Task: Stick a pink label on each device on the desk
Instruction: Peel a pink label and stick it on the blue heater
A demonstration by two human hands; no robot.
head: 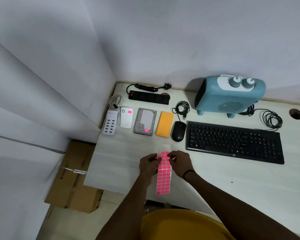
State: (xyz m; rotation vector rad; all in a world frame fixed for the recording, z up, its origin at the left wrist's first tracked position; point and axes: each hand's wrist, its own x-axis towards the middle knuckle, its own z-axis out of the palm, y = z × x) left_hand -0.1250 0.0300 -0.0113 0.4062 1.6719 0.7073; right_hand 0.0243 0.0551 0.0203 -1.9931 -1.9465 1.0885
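Pink label sheet [163, 177] pinched between both hands' fingers [156, 159]

Dim, cool indoor light, fairly even, coming from above. Soft shadow left of the blue heater [229, 95] on the wall; faint shadows under the forearms on the worktop [232, 179]. No hard glare. Strong wide-angle bending at the edges: wall lines curve. Overall soft, slightly noisy; keyboard [235, 142] legends unreadable, cardboard box [73, 177] print smeared.
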